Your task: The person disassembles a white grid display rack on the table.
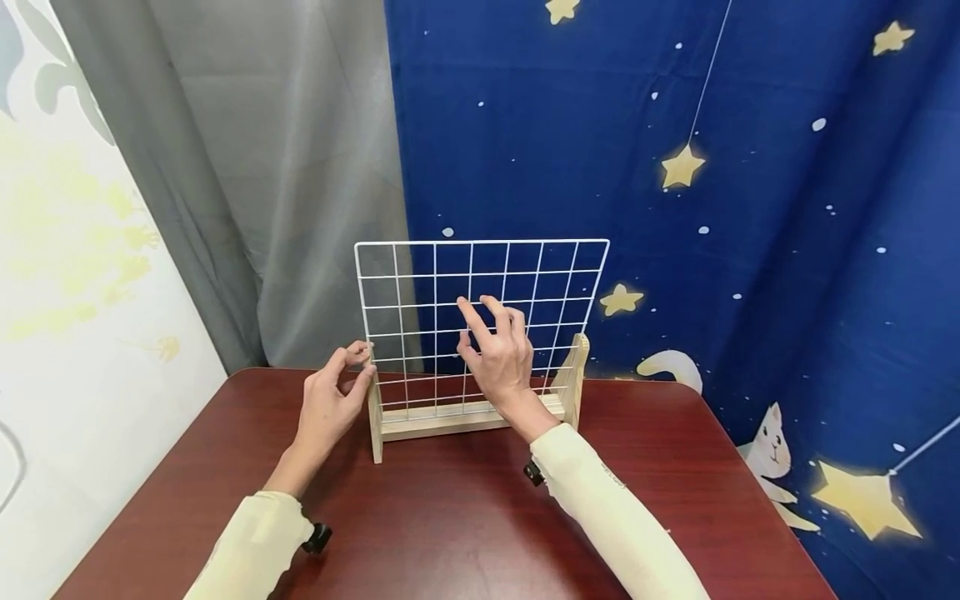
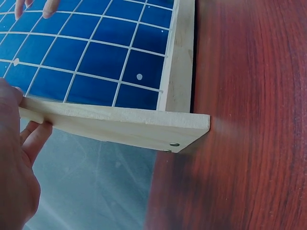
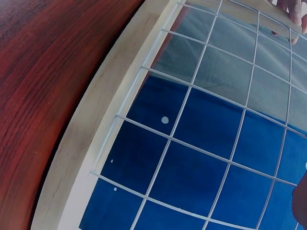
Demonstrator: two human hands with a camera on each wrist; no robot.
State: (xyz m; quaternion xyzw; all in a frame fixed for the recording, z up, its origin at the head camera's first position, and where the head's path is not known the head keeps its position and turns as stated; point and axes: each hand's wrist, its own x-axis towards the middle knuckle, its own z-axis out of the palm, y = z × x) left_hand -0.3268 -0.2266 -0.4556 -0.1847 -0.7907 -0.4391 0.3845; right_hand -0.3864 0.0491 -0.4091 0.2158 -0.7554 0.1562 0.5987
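Observation:
A white wire grid panel (image 1: pixel 435 275) stands upright in a pale wooden stand, its lower edge along the crossbar (image 1: pixel 435 428). My left hand (image 1: pixel 326 404) pinches the upper end of the left wooden side piece (image 2: pixel 120 123), thumb on one face and fingers on the other. Two metal screw heads (image 2: pixel 174 144) show low on that piece. In front of the grid's middle is my right hand (image 1: pixel 501 354), its fingers loosely bent and spread, fingertips close to the wires. Nothing shows in its grasp. The right side piece (image 1: pixel 576 375) rises beyond it.
The stand sits toward the back of a dark red wooden table (image 1: pixel 450 517). Behind hang a grey curtain (image 1: pixel 300 167) and a blue curtain (image 1: pixel 525 150) with stars. A pale patterned surface (image 1: pixel 75 333) lies to the left. Dark wrist cameras show at both cuffs.

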